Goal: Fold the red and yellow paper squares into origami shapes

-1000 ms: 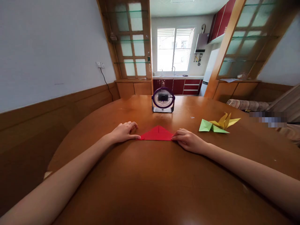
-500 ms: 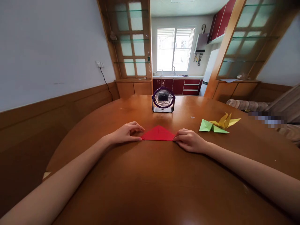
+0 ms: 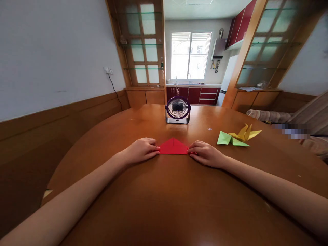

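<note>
A sheet of red origami paper (image 3: 173, 147), folded into a low triangle with its point away from me, lies on the wooden table (image 3: 164, 198). A short dark line runs down from its tip. My left hand (image 3: 145, 149) is closed at the left corner, pinching it between thumb and fingers. At the opposite corner my right hand (image 3: 206, 153) is closed on the paper too, its fingertips covering that end. Both wrists rest low, close to the tabletop.
Beyond the paper stands a small purple fan (image 3: 177, 108). To the right lie a green folded paper piece (image 3: 224, 138) and a yellow paper crane (image 3: 245, 134), touching or overlapping. A striped sofa (image 3: 271, 115) is past the table's right edge.
My left hand's fingers have come together on the left corner of the red paper; they were apart before. My right hand stays at its corner, nearly unmoved.
</note>
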